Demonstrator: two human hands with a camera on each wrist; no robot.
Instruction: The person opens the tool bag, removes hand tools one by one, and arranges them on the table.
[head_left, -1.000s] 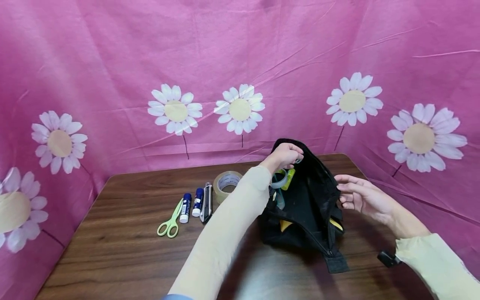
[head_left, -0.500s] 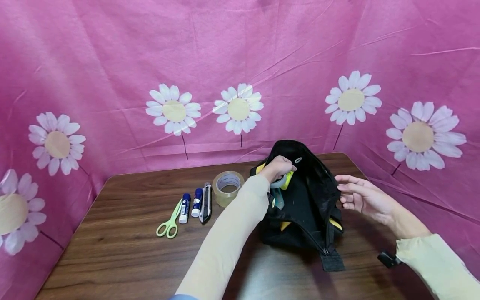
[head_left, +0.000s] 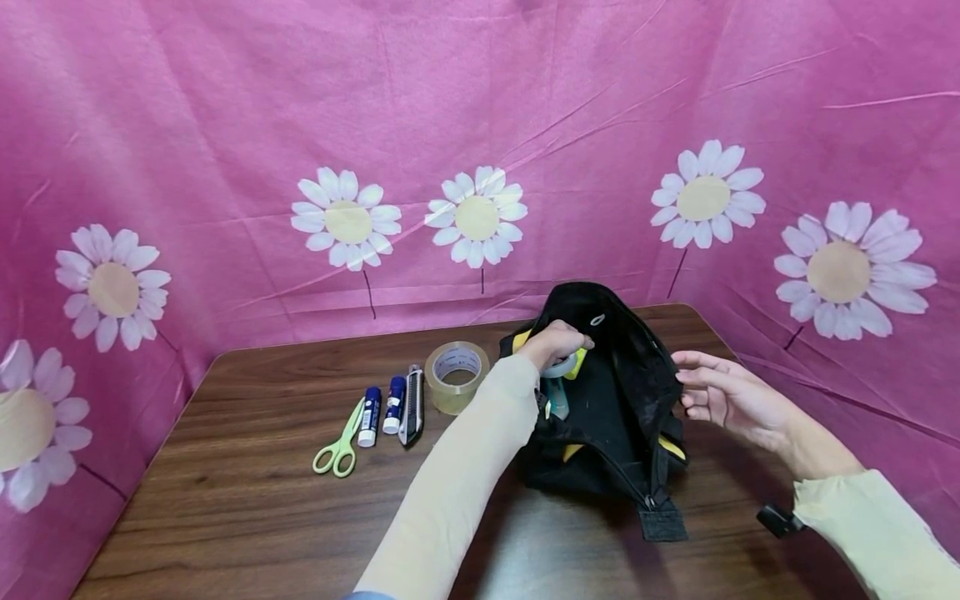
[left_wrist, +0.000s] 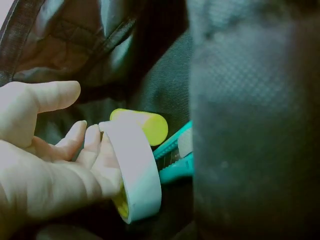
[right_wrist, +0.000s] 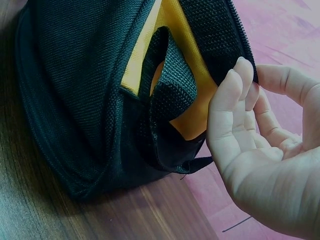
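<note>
A black zip bag (head_left: 558,473) with yellow parts stands unzipped on the table. My left hand (head_left: 557,343) reaches into it. In the left wrist view, the loosely bent fingers of the left hand (left_wrist: 55,170) touch a roll of white tape (left_wrist: 139,172), while the thumb stays apart from it. Behind the roll lie a yellow cylinder (left_wrist: 156,129) and a teal tool (left_wrist: 177,169), partly hidden by the bag wall. My right hand (head_left: 735,402) pinches the bag's right rim; the right wrist view shows its fingers and thumb on the zipped edge (right_wrist: 242,40).
Left of the bag lie a roll of clear packing tape (head_left: 442,398), a utility knife (head_left: 412,408), two glue sticks (head_left: 369,417) and green scissors (head_left: 343,446). A pink daisy cloth (head_left: 570,108) hangs behind the wooden table (head_left: 225,500).
My left hand has moved down from the bag's back wall toward the tape roll, uncovering a small white loop on that wall. The right hand has stayed on the rim.
</note>
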